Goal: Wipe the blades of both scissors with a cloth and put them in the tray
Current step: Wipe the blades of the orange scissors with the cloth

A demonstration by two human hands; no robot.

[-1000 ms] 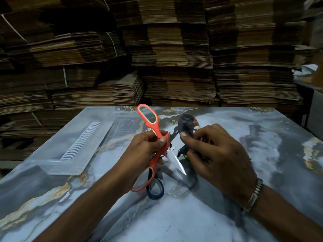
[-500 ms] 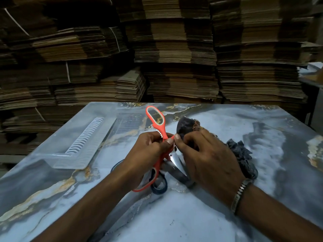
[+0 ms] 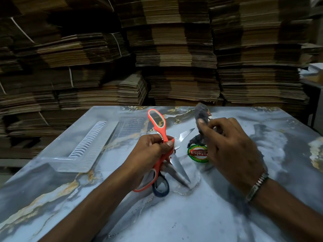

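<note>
- My left hand (image 3: 153, 151) grips the orange-handled steel scissors (image 3: 162, 137), spread open; one blade points to 1 o'clock.
- My right hand (image 3: 232, 147) pinches the dark grey cloth (image 3: 201, 114), nearer that blade's tip.
- The clear plastic tray (image 3: 76, 154) lies at 10 o'clock.

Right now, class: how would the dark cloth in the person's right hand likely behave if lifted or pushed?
The dark cloth is probably floppy: it bunches and droops around the right hand that pinches it. It looks light, held by the fingers alone. Pushed across the table, it would likely crumple rather than slide.
</note>
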